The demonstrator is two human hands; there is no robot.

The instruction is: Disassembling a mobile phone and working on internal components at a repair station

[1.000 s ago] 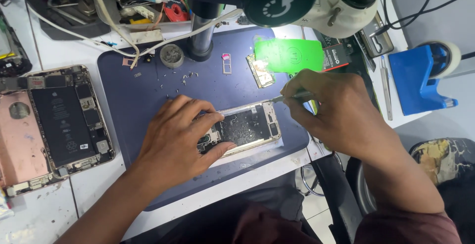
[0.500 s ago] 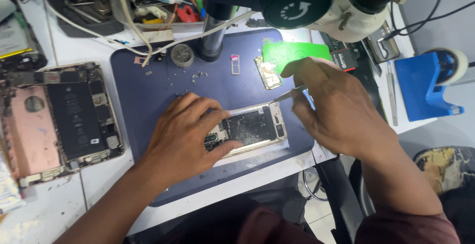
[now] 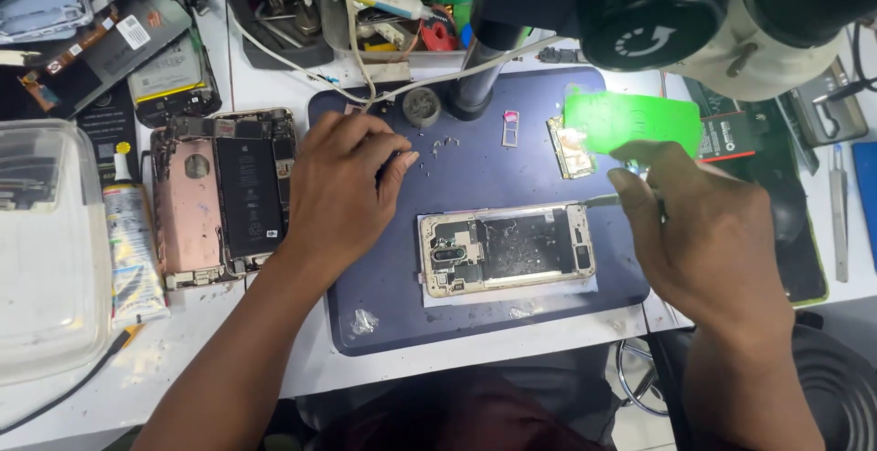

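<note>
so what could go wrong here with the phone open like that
1. The right hand holds a thin tool at the corner of the opened phone; a slip might gouge its exposed board.
2. The left hand reaches among tiny loose screws on the blue mat; they could scatter or get lost.

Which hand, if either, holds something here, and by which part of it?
The right hand holds a thin dark tool by its rear end, tip at the opened phone. The left hand holds nothing visible, fingertips on the blue mat.
</note>
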